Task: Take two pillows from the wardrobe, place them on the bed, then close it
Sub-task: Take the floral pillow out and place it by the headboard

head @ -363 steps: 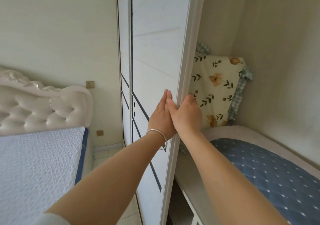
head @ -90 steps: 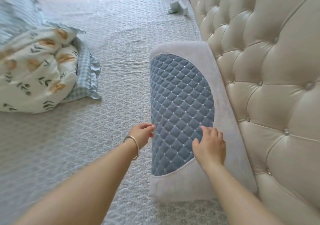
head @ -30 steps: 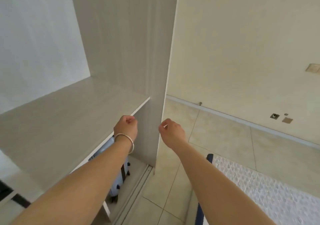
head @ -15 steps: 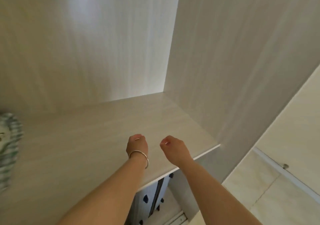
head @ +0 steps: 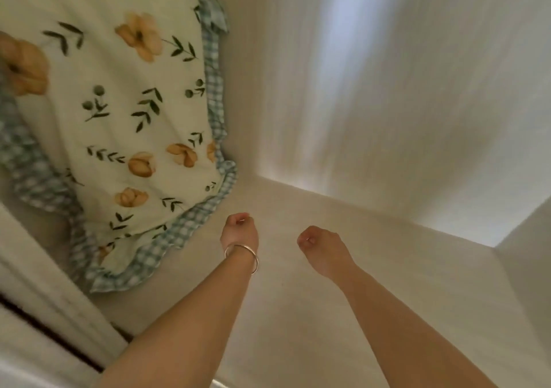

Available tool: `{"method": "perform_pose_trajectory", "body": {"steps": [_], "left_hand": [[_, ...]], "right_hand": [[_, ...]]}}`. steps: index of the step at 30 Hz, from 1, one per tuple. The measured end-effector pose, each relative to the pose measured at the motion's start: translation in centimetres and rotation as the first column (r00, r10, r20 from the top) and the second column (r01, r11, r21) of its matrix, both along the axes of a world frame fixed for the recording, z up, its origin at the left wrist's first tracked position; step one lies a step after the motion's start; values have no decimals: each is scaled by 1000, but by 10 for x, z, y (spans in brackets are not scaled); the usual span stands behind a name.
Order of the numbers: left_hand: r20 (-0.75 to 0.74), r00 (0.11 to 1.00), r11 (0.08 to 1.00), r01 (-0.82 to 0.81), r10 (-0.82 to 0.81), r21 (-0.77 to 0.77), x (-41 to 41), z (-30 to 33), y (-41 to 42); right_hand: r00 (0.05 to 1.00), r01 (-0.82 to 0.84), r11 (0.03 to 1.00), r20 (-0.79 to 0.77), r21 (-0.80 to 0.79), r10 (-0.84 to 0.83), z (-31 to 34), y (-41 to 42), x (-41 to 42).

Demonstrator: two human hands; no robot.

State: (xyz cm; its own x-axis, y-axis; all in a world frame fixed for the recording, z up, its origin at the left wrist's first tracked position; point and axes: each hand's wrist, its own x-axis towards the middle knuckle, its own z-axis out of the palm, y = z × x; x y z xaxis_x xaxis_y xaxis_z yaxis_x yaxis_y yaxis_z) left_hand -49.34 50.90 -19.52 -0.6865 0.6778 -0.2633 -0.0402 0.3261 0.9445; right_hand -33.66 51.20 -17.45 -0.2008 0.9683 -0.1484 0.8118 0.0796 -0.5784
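Soft flowered pillow point(head: 119, 113) with checked frill leans in the wardrobe's left corner on the smooth pale shelf point(head: 372, 268); my left hand point(head: 239, 230) and right hand point(head: 320, 246) hover loosely curled, empty.

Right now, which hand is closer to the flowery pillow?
The left hand. It sits just right of the flowery pillow, near its checked frill but not touching. The right hand is farther right, over the bare shelf. Both are loosely curled and hold nothing.
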Motion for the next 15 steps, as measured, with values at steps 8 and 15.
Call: {"method": "perform_pose_trajectory", "body": {"steps": [8,15], "left_hand": [[-58,934,921,-336,353,199,-80,59,-4],[-58,841,792,-480,538,378,-118,116,9]], "right_hand": [[961,-238,964,-114,117,251,40,49,-89],[842,-321,924,-385,208,379,104,78,-178]]}}
